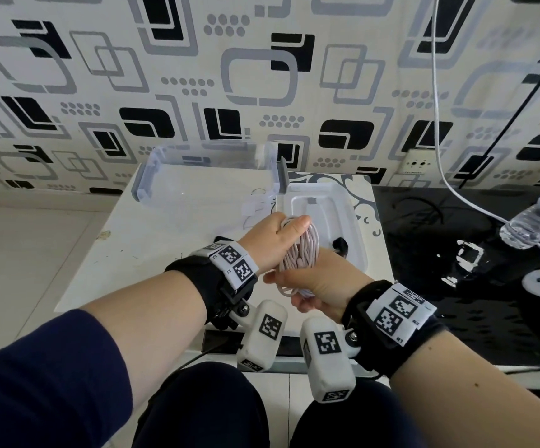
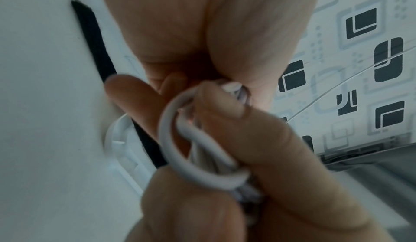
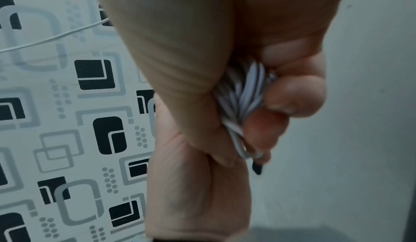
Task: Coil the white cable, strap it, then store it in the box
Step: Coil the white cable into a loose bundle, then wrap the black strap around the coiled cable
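Head view: we see the cable gathered into a tight oval bundle, held in the air just in front of the lid that lies on the counter. Both hands are clamped on the cable. The left hand wraps the far end of the bundle, thumb over the strands; the right hand grips the near end from below. The two hands touch or nearly touch around it.

Left wrist view: we see loops of the cable pinched between fingers, one loop standing proud of the others, and a black strap lying flat on the white surface behind the hand.

Right wrist view: the strands are packed between curled fingers; a small dark tip shows below them, which we cannot identify.

We judge coiling to be finished or nearly so. We see no band around the bundle, so strapping appears not yet done. In the head view a black item on the lid, right of the cable, may be that strap. The clear box stands open, left of the lid and beyond the cable; storing remains.
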